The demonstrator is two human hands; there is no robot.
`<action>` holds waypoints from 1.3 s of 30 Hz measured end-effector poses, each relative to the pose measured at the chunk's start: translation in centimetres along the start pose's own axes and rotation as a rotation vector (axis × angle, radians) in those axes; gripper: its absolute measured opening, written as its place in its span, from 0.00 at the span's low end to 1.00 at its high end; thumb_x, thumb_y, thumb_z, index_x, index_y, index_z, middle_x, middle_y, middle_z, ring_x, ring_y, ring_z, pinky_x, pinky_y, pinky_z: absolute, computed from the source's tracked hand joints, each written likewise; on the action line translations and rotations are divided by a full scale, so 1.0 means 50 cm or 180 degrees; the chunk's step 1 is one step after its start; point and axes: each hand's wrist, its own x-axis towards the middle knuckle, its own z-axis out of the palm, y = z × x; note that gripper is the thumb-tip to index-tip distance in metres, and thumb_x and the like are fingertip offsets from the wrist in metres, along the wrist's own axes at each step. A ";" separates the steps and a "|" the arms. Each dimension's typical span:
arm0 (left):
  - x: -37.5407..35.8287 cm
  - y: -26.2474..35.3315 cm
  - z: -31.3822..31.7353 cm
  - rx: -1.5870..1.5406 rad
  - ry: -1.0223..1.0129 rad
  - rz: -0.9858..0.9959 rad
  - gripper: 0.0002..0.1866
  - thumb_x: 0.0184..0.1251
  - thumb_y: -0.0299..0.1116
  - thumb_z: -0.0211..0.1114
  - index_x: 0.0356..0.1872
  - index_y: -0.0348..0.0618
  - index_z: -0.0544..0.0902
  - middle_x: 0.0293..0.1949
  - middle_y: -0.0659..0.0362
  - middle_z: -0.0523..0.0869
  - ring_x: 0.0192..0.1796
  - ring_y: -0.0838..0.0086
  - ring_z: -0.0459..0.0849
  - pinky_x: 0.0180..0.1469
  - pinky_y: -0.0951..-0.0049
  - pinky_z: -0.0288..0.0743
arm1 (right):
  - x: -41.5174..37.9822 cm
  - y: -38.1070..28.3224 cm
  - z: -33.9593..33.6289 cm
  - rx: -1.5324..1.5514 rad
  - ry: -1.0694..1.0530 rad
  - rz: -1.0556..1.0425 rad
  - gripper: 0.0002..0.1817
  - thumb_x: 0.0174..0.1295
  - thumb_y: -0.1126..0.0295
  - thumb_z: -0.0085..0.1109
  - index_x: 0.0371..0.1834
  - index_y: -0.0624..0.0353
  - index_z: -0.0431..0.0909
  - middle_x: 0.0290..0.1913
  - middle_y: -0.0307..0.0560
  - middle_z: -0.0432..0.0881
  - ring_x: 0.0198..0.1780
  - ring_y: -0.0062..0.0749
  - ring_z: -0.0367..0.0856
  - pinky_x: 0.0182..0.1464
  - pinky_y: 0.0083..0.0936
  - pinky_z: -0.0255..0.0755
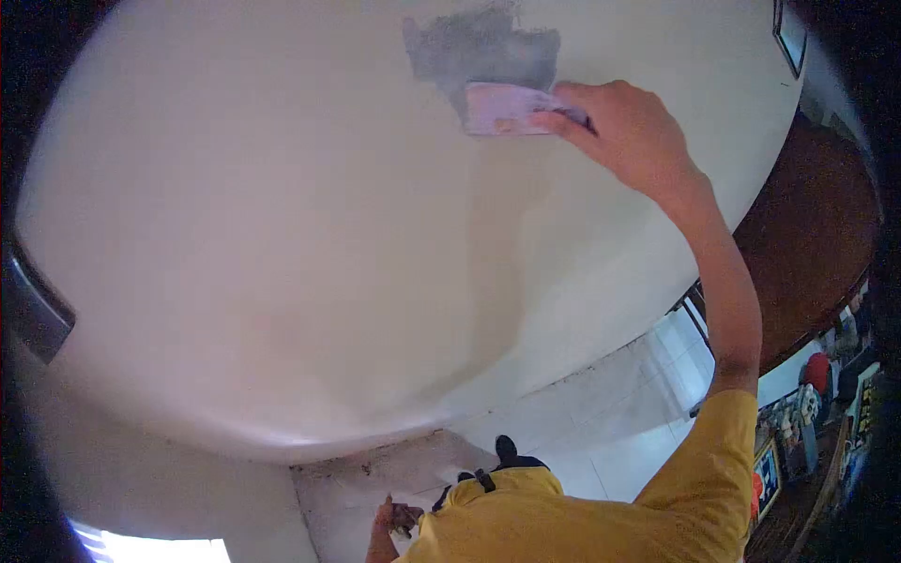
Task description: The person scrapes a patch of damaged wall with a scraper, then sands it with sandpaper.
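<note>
My right hand (624, 136) is raised at the wall, its fingers and thumb closed on a flat, pale pink scraper (507, 108). The scraper's broad face lies against the white wall (310, 225), over the lower edge of a rough grey patch (483, 47) of filler. A brownish smudge marks the scraper near my thumb. Down beside my waist, my left hand (402, 516) hangs with its fingers curled; it is small in view, and what it holds, if anything, I cannot make out.
Below the wall runs a pale tiled floor (572, 422), stained along the wall's foot. Dark brown furniture (807, 225) stands at the right, with a framed picture (768, 477) and cluttered items below. A framed object (791, 38) hangs at the upper right. Bright light enters lower left.
</note>
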 end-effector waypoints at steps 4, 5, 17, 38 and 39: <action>-0.009 0.001 0.011 0.0014 -0.0004 0.0000 0.41 0.70 0.66 0.36 0.41 0.35 0.84 0.32 0.54 0.87 0.32 0.67 0.86 0.38 0.67 0.81 | -0.007 -0.008 0.000 -0.0082 0.0028 0.0055 0.22 0.64 0.45 0.51 0.36 0.54 0.79 0.23 0.53 0.79 0.28 0.51 0.80 0.33 0.42 0.74; -0.013 -0.002 0.015 0.0008 0.0010 -0.0002 0.41 0.70 0.66 0.36 0.41 0.35 0.84 0.32 0.54 0.87 0.32 0.67 0.86 0.39 0.67 0.81 | -0.009 -0.008 0.001 -0.0126 0.0079 0.0025 0.22 0.64 0.45 0.51 0.36 0.54 0.79 0.23 0.52 0.79 0.28 0.51 0.80 0.33 0.42 0.74; -0.032 -0.002 0.032 0.0006 0.0040 -0.0012 0.42 0.70 0.66 0.36 0.41 0.34 0.85 0.32 0.53 0.87 0.32 0.65 0.86 0.40 0.67 0.82 | -0.008 0.002 -0.008 -0.0039 0.0108 0.0053 0.23 0.64 0.44 0.51 0.34 0.55 0.79 0.22 0.52 0.79 0.28 0.53 0.79 0.33 0.43 0.74; 0.098 -0.115 0.018 -0.0614 0.0040 -0.0081 0.43 0.70 0.65 0.35 0.42 0.30 0.84 0.35 0.51 0.87 0.33 0.63 0.86 0.43 0.65 0.82 | 0.011 0.009 0.061 0.0772 0.0059 -0.0416 0.17 0.66 0.53 0.53 0.41 0.58 0.73 0.26 0.49 0.80 0.30 0.40 0.82 0.34 0.37 0.75; 0.118 -0.123 0.013 -0.0723 -0.0016 -0.0185 0.43 0.70 0.65 0.35 0.43 0.30 0.83 0.35 0.51 0.87 0.34 0.63 0.86 0.43 0.64 0.82 | 0.012 -0.004 0.060 0.0189 0.0317 -0.0523 0.19 0.65 0.50 0.53 0.42 0.56 0.73 0.27 0.51 0.81 0.31 0.43 0.83 0.33 0.40 0.76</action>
